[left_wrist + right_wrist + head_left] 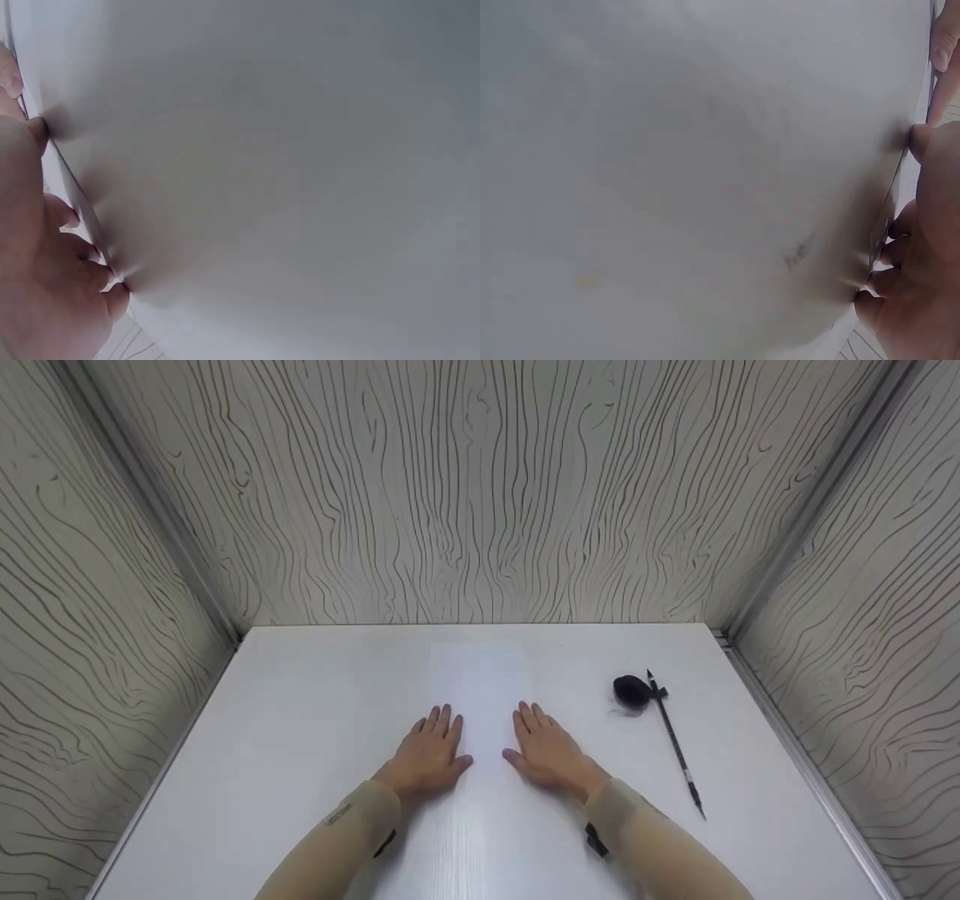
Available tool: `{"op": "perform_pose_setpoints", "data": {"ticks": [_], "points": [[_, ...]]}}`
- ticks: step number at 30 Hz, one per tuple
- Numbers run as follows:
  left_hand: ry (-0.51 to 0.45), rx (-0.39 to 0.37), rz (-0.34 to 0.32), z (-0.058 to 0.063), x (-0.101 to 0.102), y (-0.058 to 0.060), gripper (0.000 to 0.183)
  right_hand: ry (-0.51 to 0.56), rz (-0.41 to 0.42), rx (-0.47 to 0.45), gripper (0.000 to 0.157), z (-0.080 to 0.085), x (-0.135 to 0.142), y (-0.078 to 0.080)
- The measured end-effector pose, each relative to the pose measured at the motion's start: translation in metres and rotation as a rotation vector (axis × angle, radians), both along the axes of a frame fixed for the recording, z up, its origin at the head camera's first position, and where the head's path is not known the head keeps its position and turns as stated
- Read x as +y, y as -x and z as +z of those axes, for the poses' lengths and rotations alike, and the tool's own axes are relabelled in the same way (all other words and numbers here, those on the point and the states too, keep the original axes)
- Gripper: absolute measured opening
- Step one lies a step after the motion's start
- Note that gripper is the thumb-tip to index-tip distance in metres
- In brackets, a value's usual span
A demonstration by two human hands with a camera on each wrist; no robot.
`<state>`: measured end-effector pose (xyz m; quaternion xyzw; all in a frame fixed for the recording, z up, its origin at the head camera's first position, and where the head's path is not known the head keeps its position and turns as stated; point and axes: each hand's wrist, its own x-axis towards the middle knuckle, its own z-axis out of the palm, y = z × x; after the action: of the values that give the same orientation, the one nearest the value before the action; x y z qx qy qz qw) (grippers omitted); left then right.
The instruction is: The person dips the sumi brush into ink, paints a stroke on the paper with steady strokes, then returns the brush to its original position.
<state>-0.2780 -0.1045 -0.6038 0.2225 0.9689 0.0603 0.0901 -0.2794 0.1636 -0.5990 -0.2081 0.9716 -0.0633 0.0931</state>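
Observation:
A narrow sheet of white paper lies lengthwise on the white table. My left hand rests palm down by its left edge, fingers straight and pointing away from me, thumb out toward the sheet. On the other side my right hand lies the same way along the right edge. Neither hand grips anything. Both wrist views show the fingertips touching the surface, with the other hand partly visible at the frame's edge. The sheet's near end is hard to make out against the table.
To the right a writing brush leans on a small black rest, its tip pointing toward me. Beside the rest sits a round black dish with dark smudges near it. Wood-patterned panels enclose the table at the back and sides.

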Motion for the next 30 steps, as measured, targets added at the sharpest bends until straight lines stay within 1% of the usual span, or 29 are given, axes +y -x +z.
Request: {"op": "perform_pose_setpoints", "data": {"ticks": [9, 15, 19, 27, 30], "points": [[0.002, -0.040, -0.065, 0.008, -0.007, -0.016, 0.082, 0.001, 0.012, -0.019, 0.082, 0.001, 0.008, -0.012], [0.013, -0.029, -0.098, 0.008, -0.011, -0.028, 0.082, 0.003, 0.031, -0.018, 0.082, 0.002, 0.012, -0.020], [0.019, -0.034, -0.142, 0.009, -0.016, -0.035, 0.082, -0.010, 0.040, -0.016, 0.081, 0.003, 0.014, -0.022], [0.026, -0.048, -0.244, 0.007, -0.026, -0.042, 0.081, -0.003, 0.050, -0.003, 0.081, 0.001, 0.016, -0.025], [0.027, -0.058, -0.268, 0.007, -0.029, -0.045, 0.081, -0.005, 0.050, -0.004, 0.081, -0.001, 0.018, -0.028]]}}
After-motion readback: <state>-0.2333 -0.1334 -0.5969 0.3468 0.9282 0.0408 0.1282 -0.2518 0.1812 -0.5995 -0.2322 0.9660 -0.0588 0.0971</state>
